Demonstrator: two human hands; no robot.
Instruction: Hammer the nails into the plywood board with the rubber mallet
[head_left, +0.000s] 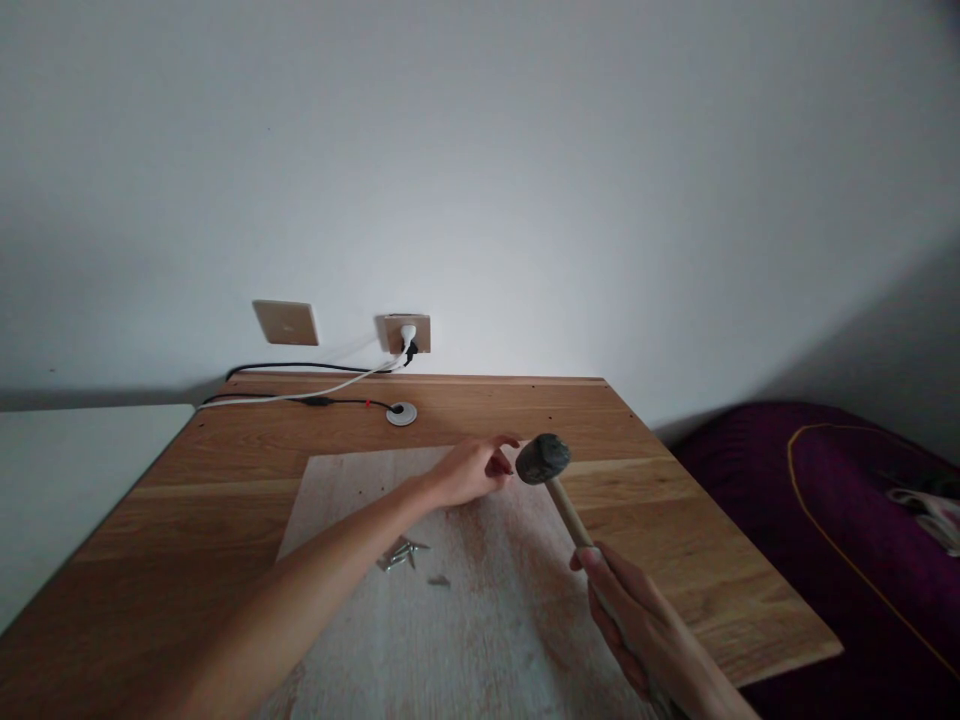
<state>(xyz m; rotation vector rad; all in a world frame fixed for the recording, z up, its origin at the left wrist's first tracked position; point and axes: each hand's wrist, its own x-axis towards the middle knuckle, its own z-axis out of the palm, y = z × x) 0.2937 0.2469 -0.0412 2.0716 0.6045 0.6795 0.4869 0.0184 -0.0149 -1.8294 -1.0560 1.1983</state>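
My right hand [619, 605] is wrapped round the pale handle of a mallet [544, 459] with a dark, rounded head, raised above the board. The head hangs just right of my left hand [472, 471]. On the board's far part my left hand rests with its fingers curled in and the forefinger arched. Its fingertips close low near the surface, and what they hold is too small to make out. Beneath both hands lies a whitish, worn wooden board [480, 620]. Several silvery screws or nails [403, 552] form a small heap on it, with a small grey piece [439, 580] nearby.
The wooden table [720, 560] meets a white wall at the back. Cables [315, 393] run from a wall socket [420, 335] past a round cable grommet [401, 413]. A white panel [75, 490] stands left. Purple fabric [757, 470] covers something at right.
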